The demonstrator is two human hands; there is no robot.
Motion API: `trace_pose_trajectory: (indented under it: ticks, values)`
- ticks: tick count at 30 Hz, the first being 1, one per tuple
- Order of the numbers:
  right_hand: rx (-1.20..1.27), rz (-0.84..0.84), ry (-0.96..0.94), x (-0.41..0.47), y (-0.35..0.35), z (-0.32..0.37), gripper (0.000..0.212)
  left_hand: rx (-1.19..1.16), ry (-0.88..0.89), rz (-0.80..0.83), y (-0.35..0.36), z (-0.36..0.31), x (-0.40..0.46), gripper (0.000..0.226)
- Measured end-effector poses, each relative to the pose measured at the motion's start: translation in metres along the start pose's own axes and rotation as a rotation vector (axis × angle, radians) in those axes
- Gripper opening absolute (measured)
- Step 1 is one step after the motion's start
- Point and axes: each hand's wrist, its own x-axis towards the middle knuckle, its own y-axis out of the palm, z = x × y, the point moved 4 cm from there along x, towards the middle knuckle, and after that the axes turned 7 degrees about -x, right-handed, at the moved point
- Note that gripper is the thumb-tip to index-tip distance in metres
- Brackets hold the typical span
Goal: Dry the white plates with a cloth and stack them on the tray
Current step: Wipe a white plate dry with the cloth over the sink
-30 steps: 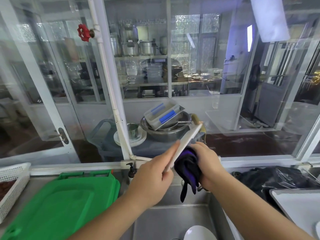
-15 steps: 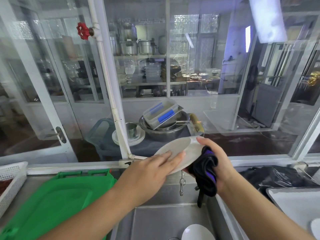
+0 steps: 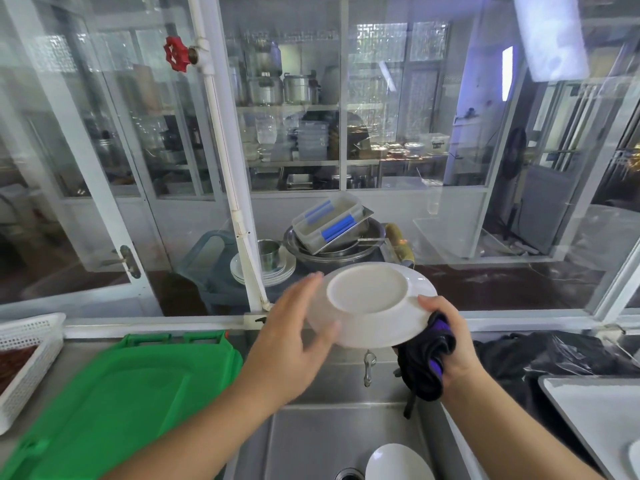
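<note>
I hold a white plate (image 3: 372,303) over the steel sink (image 3: 311,441), its underside with the round foot ring turned towards me. My right hand (image 3: 450,344) grips the plate's right rim together with a bunched dark purple cloth (image 3: 427,362) that hangs below it. My left hand (image 3: 294,337), blurred, touches the plate's left rim with straight fingers. Another white plate (image 3: 398,462) lies in the sink by the drain. The grey tray (image 3: 595,417) sits at the right edge, with a sliver of white plate (image 3: 634,457) on it.
A green plastic lid (image 3: 114,403) lies on the counter to the left, beside a white perforated basket (image 3: 24,355). A crumpled black plastic bag (image 3: 554,355) sits behind the tray. A tap (image 3: 369,367) hangs over the sink. Behind the glass stand bowls, plates and containers (image 3: 325,230).
The plate has turned from edge-on to underside facing me. My left hand has slid along its left rim, and the cloth has shifted to the plate's right rim in my right hand.
</note>
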Motion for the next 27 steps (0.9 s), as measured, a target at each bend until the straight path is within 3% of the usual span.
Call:
trace_pose_trajectory:
  ticks: [2, 4, 6, 9, 17, 24, 27]
  values:
    - [0.005, 0.001, -0.017, 0.001, -0.002, 0.003, 0.044, -0.437, -0.410, -0.137, -0.001, 0.011, 0.005, 0.064]
    - [0.009, 0.003, -0.033, 0.003, -0.002, 0.004, 0.040, -0.940, -0.733, -0.182, 0.010, 0.017, 0.008, 0.041]
    - [0.005, 0.006, -0.053, 0.003, 0.000, 0.003, 0.032, -1.238, -0.850, -0.203, 0.019, 0.016, 0.010, 0.034]
    - [0.019, 0.007, -0.057, 0.005, 0.002, 0.000, 0.028, -1.447, -0.859, -0.213, 0.030, 0.010, 0.010, 0.044]
    - [0.015, 0.037, -0.032, 0.000, 0.005, -0.007, 0.035, -1.585, -0.823, -0.215, 0.048, -0.001, 0.009, 0.054]
    - [-0.020, -0.175, 0.076, 0.006, -0.017, -0.010, 0.050, -1.488, -0.724, -0.235, 0.035, 0.009, 0.009, 0.055]
    - [-0.083, -0.295, 0.064, 0.014, -0.029, 0.004, 0.029, -1.339, -0.661, -0.184, 0.024, 0.012, 0.007, 0.046]
